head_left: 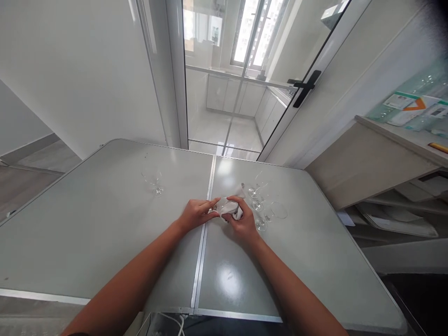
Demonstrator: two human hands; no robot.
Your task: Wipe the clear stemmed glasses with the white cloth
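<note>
Near the table's centre seam, my left hand (199, 214) pinches a clear stemmed glass (216, 206) at its foot end. My right hand (244, 220) is closed around a bunched white cloth (230, 208), pressed to the bowl end of that glass. The glass is tilted on its side, its bowl mostly covered by cloth and fingers. Just right of my right hand are clear stemmed glasses (257, 205), close together with their round feet towards me. One more stemmed glass (158, 190) is apart on the left half of the table.
The grey-green table (105, 224) has a metal seam (200, 261) down its middle. A glass door (224, 93) with a black handle (304, 88) lies beyond its far edge. At right, a shelf (395, 144) holds plastic-wrapped bottles (413, 107). White cables (180, 322) hang below the front edge.
</note>
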